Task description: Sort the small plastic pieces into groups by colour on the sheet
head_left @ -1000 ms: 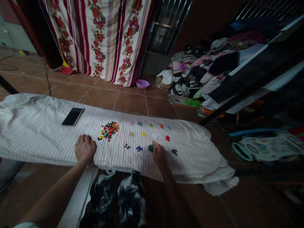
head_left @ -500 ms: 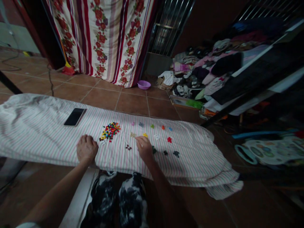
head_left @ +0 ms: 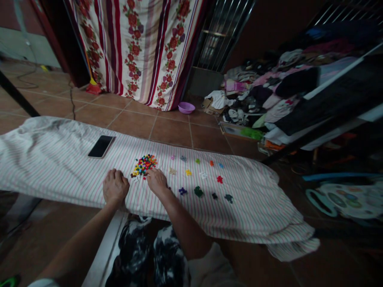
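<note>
Here, palms hidden, the right hand (head_left: 157,181) half-curls at the multicoloured pile (head_left: 146,162), left hand (head_left: 116,186) on cloth (head_left: 254,203); grips unclear.

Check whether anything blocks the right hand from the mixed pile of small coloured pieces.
Nothing visible does: the right hand has its fingertips at the near edge of the mixed pile. The left hand rests on the striped cloth, left of the pile and clear of that path.

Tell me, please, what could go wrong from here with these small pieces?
The right hand is at the edge of the mixed pile, so a careless touch might scatter it. The striped cloth is wrinkled; a tug by the left hand resting on it could shift the colour groups.
</note>
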The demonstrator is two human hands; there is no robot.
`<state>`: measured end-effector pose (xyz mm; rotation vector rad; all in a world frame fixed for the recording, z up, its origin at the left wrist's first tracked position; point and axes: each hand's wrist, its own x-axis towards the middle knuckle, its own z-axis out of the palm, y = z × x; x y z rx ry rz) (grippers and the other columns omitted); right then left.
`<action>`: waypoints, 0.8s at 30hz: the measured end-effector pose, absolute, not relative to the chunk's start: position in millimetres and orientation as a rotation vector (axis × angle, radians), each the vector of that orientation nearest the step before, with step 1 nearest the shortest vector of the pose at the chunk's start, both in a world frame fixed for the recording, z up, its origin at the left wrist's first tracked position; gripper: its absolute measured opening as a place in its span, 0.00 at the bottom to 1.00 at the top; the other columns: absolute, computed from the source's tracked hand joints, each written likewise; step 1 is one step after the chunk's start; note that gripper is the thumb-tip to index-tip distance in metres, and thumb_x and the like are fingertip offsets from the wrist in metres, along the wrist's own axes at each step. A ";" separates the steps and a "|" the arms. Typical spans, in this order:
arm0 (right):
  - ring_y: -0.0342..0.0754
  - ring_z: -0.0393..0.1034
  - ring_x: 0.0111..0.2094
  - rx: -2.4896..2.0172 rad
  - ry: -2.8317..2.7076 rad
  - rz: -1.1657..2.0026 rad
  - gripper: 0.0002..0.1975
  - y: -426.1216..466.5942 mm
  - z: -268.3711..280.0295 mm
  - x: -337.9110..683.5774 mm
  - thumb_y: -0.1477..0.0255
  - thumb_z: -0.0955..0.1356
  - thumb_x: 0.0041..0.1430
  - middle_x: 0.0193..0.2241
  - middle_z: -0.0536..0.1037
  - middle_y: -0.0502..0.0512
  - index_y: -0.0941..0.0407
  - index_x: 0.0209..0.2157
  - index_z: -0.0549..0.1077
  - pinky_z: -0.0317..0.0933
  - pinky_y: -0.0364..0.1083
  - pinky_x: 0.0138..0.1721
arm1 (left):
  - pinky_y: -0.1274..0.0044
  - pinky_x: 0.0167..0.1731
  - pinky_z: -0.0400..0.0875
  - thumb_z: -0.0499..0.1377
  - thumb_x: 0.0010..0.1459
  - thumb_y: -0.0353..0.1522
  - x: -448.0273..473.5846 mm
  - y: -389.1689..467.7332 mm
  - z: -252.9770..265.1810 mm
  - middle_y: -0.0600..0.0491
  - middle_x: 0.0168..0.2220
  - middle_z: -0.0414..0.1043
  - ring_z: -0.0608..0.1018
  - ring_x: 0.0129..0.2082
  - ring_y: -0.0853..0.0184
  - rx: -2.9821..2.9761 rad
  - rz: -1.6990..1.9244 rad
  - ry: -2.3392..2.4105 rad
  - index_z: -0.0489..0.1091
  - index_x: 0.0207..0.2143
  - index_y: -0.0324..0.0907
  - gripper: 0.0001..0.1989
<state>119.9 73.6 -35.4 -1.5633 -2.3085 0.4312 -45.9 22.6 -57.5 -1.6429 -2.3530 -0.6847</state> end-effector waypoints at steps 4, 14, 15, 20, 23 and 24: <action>0.50 0.66 0.46 -1.639 -2.317 0.448 0.08 73.8 -36.5 115.2 0.73 0.65 0.61 0.42 0.76 0.54 0.52 0.40 0.75 0.58 0.47 0.46 | 0.65 0.49 0.62 0.49 0.59 0.31 -46.1 22.5 -58.3 0.40 0.50 0.69 0.68 0.54 0.54 -1.641 -0.683 -2.318 0.68 0.42 0.37 0.13; 0.48 0.66 0.45 -1.641 -2.280 0.487 0.08 72.6 -35.1 117.2 0.76 0.64 0.60 0.41 0.76 0.53 0.54 0.38 0.73 0.57 0.45 0.47 | 0.65 0.50 0.63 0.48 0.59 0.31 -46.0 22.2 -59.3 0.40 0.51 0.69 0.68 0.54 0.54 -1.623 -0.659 -2.305 0.68 0.42 0.36 0.13; 0.48 0.66 0.45 -1.627 -2.279 0.493 0.08 72.3 -34.4 118.8 0.76 0.64 0.60 0.41 0.76 0.53 0.54 0.38 0.73 0.57 0.45 0.47 | 0.65 0.50 0.63 0.48 0.59 0.31 -45.9 22.2 -59.2 0.40 0.51 0.69 0.68 0.54 0.54 -1.621 -0.658 -2.307 0.68 0.42 0.36 0.13; 0.47 0.68 0.44 -1.569 -2.239 0.439 0.12 70.1 -31.9 134.4 0.75 0.63 0.60 0.40 0.77 0.52 0.52 0.44 0.73 0.58 0.45 0.47 | 0.66 0.49 0.64 0.49 0.59 0.31 -45.6 22.6 -58.8 0.40 0.50 0.69 0.69 0.53 0.54 -1.615 -0.660 -2.318 0.68 0.41 0.37 0.12; 0.47 0.68 0.44 -1.525 -2.219 0.403 0.13 69.4 -31.0 151.3 0.74 0.63 0.61 0.40 0.77 0.53 0.51 0.46 0.74 0.58 0.44 0.48 | 0.66 0.49 0.63 0.49 0.58 0.31 -45.4 22.2 -58.9 0.41 0.49 0.70 0.69 0.53 0.54 -1.617 -0.671 -2.305 0.68 0.41 0.37 0.12; 0.47 0.69 0.44 -1.519 -2.212 0.397 0.13 69.3 -30.6 157.8 0.74 0.62 0.62 0.40 0.78 0.53 0.51 0.45 0.74 0.58 0.44 0.48 | 0.66 0.49 0.63 0.49 0.58 0.31 -45.3 22.0 -58.7 0.40 0.49 0.70 0.69 0.53 0.54 -1.616 -0.673 -2.304 0.68 0.41 0.37 0.12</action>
